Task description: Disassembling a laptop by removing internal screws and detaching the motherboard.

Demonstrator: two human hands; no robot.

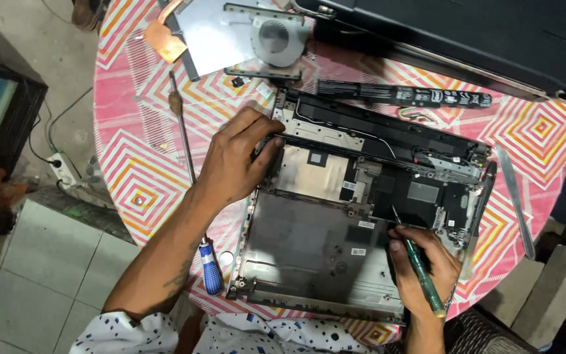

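An opened laptop base shell (309,249) lies on a round table with a pink and white patterned cover (132,177). My left hand (237,160) rests on the shell's upper left part, fingers curled over an inner black bar. My right hand (420,269) grips a green-handled screwdriver (420,265), its thin tip touching the inside of the shell near the middle right.
A long blue-handled screwdriver (194,190) lies left of the shell. A cooling fan with a copper heat pipe (276,39), a black battery bar (404,94), a dark laptop lid (466,33) and a flat metal tool (515,196) lie around. A power strip (62,169) sits on the floor.
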